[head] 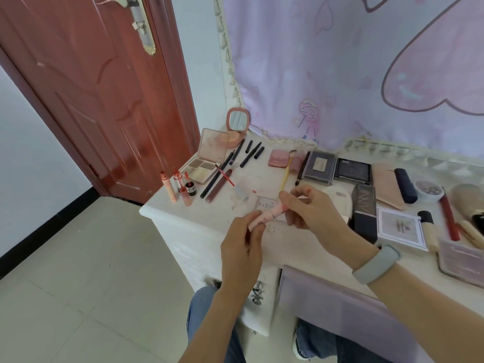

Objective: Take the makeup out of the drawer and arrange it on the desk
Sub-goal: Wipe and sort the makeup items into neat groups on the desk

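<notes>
Makeup tube (267, 214) gripped by both hands (242, 248) (309, 208) above cluttered desk (162, 205).

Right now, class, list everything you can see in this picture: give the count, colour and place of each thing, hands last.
Door: one, red-brown, far left.
Desk: one, white, centre.
Curtain: one, lilac, behind desk.
Compact mirror: one, pink, desk's back corner.
Eyeshadow palette: one, pink, open, left side.
Lip glosses: about four, pink-red, left edge.
Dark pencils: several, beside palette.
Dark cases: two, back centre.
Lipstick tube: one, pink, held.
Left hand: grips tube's near end.
Right hand: pinches far end; grey wristband.
</notes>
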`<state>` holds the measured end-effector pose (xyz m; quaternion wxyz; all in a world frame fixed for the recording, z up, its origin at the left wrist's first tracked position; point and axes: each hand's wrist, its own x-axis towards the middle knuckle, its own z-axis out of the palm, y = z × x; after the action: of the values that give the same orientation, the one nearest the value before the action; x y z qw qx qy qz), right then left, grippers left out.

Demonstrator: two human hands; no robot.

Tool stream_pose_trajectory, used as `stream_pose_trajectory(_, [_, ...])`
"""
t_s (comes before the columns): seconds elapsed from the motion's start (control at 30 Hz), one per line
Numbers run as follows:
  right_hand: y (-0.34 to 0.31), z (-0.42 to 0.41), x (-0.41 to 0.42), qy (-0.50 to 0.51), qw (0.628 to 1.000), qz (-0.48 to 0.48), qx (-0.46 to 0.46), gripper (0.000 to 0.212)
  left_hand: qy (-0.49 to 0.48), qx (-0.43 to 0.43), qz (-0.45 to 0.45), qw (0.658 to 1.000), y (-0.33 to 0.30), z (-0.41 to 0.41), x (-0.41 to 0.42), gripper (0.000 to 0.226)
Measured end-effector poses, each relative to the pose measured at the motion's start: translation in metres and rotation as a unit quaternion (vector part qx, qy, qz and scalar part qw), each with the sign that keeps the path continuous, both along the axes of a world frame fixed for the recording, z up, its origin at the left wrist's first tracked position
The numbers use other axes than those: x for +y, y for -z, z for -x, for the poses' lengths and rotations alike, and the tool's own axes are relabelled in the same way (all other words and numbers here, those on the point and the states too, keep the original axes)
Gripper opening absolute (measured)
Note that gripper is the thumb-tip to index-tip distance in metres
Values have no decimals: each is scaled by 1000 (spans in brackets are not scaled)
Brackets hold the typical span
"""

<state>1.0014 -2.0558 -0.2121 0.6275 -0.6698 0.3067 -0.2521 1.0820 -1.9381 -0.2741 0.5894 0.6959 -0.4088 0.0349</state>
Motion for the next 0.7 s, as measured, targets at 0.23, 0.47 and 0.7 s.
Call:
stream_pose_trajectory(0.23, [-1,16,5,-10,993,102,-59,15,52,177,-9,983,-19,7,-10,27])
stream_pose_trajectory(0.47, [7,27,14,-64,949,305,-46,33,31,274,-18,961,-37,-1,-13,57])
stream_pose_trajectory(0.7, [1,26,5,-60,978,195,-51,18,112,97,-79,986,-49,-9,-3,14])
